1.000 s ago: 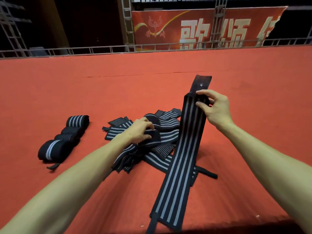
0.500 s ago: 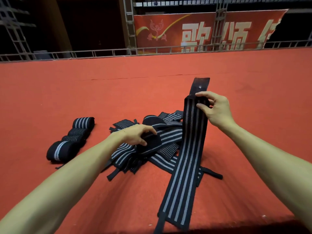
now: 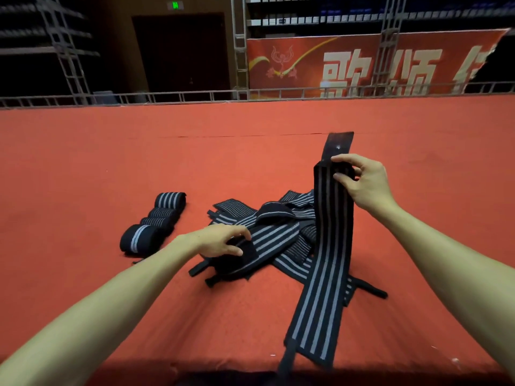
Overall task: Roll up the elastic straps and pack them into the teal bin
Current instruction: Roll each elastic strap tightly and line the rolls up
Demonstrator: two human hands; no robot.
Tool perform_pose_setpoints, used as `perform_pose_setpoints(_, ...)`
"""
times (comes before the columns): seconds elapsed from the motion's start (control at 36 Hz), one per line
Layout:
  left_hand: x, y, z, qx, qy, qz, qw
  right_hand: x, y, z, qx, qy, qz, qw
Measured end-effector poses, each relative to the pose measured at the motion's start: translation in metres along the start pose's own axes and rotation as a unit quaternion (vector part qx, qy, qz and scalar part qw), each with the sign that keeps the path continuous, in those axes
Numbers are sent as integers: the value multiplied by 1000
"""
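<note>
Far left: four rolled straps [image 3: 154, 224] are set in a row on the red tabletop [image 3: 83, 168], touching one another, well apart from both hands. No teal bin is seen in this view.

Left of centre: the left hand [image 3: 220, 240] is laid on the near-left corner of the loose pile [image 3: 281, 229]. Its fingers are bent down over a black strap end with the thumb alongside; the hold is judged to be light.

Centre right: the long strap [image 3: 326, 260] is held stretched and steeply tilted. Its long axis runs from the raised top end, away from the person, down to the near edge of the tabletop, where the lower end lies flat. It crosses in front of the right side of the pile.

Right: the right hand [image 3: 367, 185] is raised at the top end, with its fingers [image 3: 345, 158] and thumb pinched on the striped band just below the black tab [image 3: 338, 144].

Judgement: rolling is likely to be started from the pinched top end, so the strap lies directly under and toward the body from the right fingers. The right hand is the nearer hand. The left hand has to be brought across the pile to help.
</note>
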State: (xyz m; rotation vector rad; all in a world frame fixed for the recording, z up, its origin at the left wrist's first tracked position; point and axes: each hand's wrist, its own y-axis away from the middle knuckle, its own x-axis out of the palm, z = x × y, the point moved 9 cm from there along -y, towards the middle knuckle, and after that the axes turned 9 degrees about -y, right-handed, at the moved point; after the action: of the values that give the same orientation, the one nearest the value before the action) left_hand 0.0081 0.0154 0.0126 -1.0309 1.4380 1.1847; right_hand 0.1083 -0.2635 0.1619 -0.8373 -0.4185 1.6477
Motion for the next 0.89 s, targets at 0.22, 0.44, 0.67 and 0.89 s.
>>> perform_pose_setpoints(0.22,-9,1,-24,49,51,18,997,-3,-3,4,-8,21,8,1000)
perform_pose_setpoints(0.44,-4,11,-17,18,50,50,997,-5,3,1,8,11,0,1000)
perform_pose_setpoints(0.67,6,-13,-38,-14,30,-3,999,-1,3,7,-2,15,5,1000)
perform_pose_setpoints(0.89,-12,-44,-53,-52,72,-80,993,2,4,2,8,12,7,1000)
